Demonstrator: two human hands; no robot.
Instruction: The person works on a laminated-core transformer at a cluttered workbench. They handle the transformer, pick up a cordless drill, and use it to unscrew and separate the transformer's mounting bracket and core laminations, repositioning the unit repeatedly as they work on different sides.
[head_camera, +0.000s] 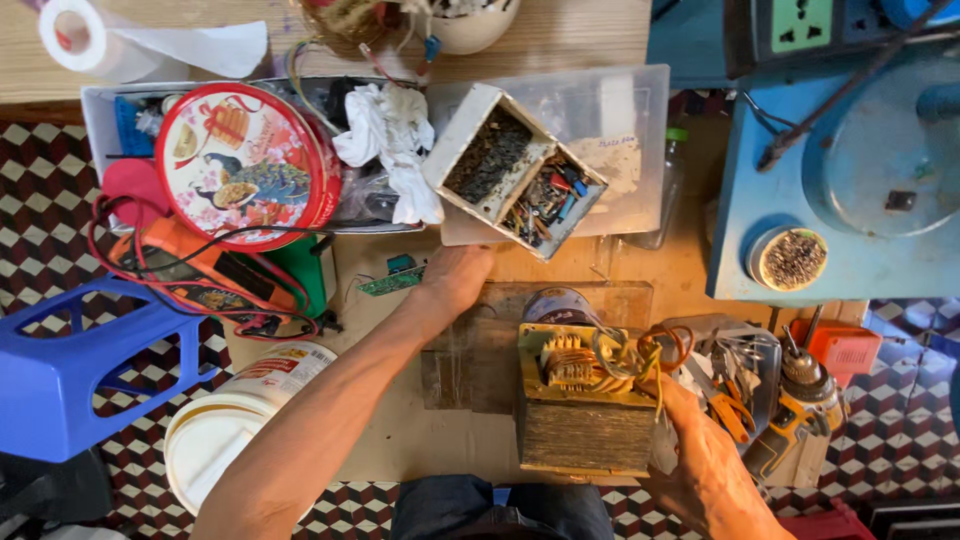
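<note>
My right hand grips the right side of a heavy old transformer with copper windings and loose coloured wires, standing on a wooden block. My left hand reaches forward under a white divided box, its fingers hidden beneath the box's lower edge. One compartment of the box holds dark scraps, the other small electronic parts. A small green circuit board lies just left of my left wrist.
A round red tin sits on a cluttered tray with a white rag. An orange multimeter with red leads, a blue plastic stool, a white bucket, a cordless drill and a blue machine surround the bench.
</note>
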